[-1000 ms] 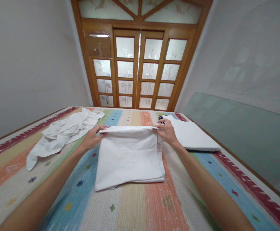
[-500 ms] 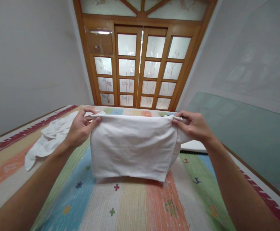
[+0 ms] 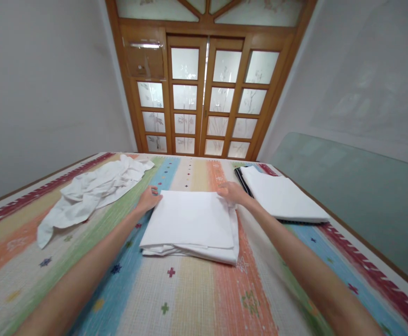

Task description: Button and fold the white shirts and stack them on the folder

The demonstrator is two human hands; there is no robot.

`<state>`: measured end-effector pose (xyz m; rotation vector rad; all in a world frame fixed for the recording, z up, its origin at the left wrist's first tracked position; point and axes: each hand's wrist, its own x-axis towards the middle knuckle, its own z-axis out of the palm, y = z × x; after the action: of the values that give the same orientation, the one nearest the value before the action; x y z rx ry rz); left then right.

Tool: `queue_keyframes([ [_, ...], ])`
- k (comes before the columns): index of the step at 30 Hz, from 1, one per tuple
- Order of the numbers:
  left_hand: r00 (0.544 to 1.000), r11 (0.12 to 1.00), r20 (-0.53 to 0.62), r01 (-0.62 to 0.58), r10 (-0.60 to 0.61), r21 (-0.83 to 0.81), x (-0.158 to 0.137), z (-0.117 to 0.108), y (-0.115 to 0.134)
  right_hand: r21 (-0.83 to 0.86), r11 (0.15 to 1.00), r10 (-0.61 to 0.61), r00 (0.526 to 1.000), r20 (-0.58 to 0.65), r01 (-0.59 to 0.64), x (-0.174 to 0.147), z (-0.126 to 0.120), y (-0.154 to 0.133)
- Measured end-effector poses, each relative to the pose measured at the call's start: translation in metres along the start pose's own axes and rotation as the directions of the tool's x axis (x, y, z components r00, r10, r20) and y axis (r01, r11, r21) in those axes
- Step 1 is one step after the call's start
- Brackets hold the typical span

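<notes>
The striped multicoloured woven cover (image 3: 193, 298) is left open before and beyond the folded rectangular white cloth (image 3: 192, 217). The lane toward the crumpled white fabric (image 3: 92, 189) is crossed by the left hand (image 3: 148, 198) and forearm; that toward the white-and-black folded stack (image 3: 283, 196), by the right hand (image 3: 232, 192) and forearm.

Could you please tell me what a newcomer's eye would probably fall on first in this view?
Most likely the folded white cloth on the striped cover in the middle, with the left hand and right hand at its far corners. Next might come the crumpled white cloth on the left and the flat white cloth on the right. Behind the table stand tall wooden doors with glass panes.
</notes>
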<state>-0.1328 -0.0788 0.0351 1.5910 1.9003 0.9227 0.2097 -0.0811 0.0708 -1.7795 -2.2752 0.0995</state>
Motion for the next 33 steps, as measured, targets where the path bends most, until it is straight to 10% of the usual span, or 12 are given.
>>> queue_keyframes([
  [7,0.859,0.826,0.093,-0.511,0.504,0.236,-0.042,0.000,-0.012,0.155,0.867,-0.491,0.865,0.105,0.474,-0.090,0.013,-0.046],
  [11,0.751,0.727,0.361,-0.647,0.553,0.230,-0.082,0.008,-0.013,0.237,0.799,-0.598,0.770,0.221,0.552,-0.139,0.029,-0.065],
  [16,0.568,0.587,0.594,-0.787,0.570,0.189,-0.109,0.012,-0.022,0.204,0.813,-0.578,0.797,0.174,0.545,-0.163,0.047,-0.072],
  [26,0.517,0.504,0.612,-0.837,0.599,0.213,-0.120,0.008,-0.016,0.157,0.806,-0.589,0.797,0.132,0.570,-0.163,0.051,-0.066],
  [33,0.614,0.573,0.579,-0.769,0.536,0.285,-0.144,0.023,-0.012,0.132,0.791,-0.612,0.776,0.155,0.598,-0.152,0.047,-0.038],
])
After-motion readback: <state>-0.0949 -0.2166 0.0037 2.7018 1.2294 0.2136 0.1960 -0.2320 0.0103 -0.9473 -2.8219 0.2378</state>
